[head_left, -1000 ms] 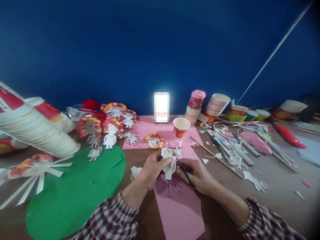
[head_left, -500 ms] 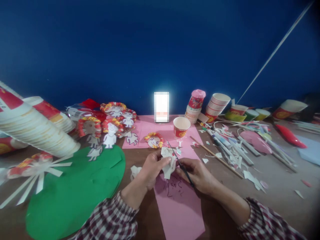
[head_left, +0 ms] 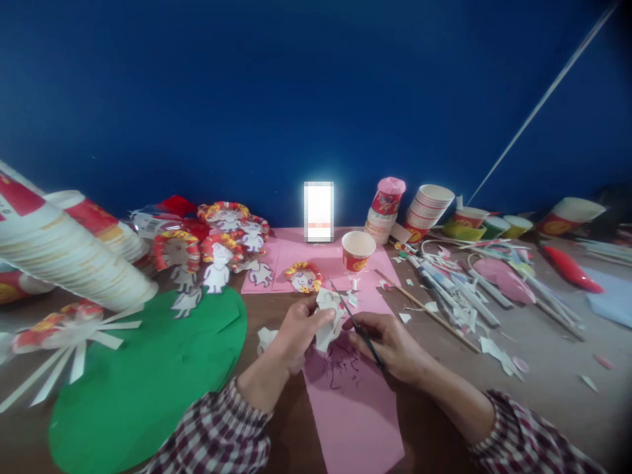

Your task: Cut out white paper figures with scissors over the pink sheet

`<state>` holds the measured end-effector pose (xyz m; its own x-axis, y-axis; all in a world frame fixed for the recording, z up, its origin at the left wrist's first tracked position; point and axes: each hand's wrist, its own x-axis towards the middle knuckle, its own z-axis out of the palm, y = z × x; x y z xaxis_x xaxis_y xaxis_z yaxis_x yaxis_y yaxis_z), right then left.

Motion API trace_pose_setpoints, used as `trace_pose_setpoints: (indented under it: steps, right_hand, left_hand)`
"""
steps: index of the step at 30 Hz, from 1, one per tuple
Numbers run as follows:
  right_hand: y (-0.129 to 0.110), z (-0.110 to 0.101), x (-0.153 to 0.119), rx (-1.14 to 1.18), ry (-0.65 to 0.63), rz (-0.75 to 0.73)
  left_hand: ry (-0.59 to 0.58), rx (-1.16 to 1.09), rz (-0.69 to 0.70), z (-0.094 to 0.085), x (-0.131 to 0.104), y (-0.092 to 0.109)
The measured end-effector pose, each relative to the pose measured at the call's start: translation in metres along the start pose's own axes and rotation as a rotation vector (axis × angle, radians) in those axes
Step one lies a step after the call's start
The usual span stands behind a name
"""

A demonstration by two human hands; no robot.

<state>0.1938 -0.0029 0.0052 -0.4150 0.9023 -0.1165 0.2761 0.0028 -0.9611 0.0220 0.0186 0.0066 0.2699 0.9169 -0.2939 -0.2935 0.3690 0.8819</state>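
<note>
Between thumb and fingers, my left hand [head_left: 299, 331] pinches a small piece of white paper [head_left: 326, 337] with a drawn outline on it. My right hand [head_left: 392, 342] is closed round a pair of dark scissors [head_left: 366, 339], whose blades point up and away beside the paper's right edge. Whether the blades touch the paper I cannot tell. Under both hands lies pink paper [head_left: 358, 421] with dark pen marks. Just beyond sits a round paper face with a red and yellow ring [head_left: 303, 277], near an upright paper cup [head_left: 358, 253].
A green paper oval [head_left: 148, 388] lies at left, by leaning cup stacks [head_left: 64, 257] and white cut-out figures [head_left: 216, 273]. On the right are a wooden stick [head_left: 429, 309], a pile of markers and paper strips [head_left: 451, 289], and more cup stacks [head_left: 429, 207]. A blue wall [head_left: 197, 99] stands behind.
The white paper in my left hand has shifted slightly left and turned a little, opening a small gap from the scissors. My right hand has barely moved.
</note>
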Motion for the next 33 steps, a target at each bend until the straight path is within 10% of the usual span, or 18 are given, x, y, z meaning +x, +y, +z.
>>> trace_pose_setpoints:
  steps: [33]
  right_hand:
    - [0.0058,-0.0022,0.0006,-0.003,-0.025,-0.014]
  left_hand:
    - [0.017,-0.01,-0.024,-0.0023,0.0012,0.001]
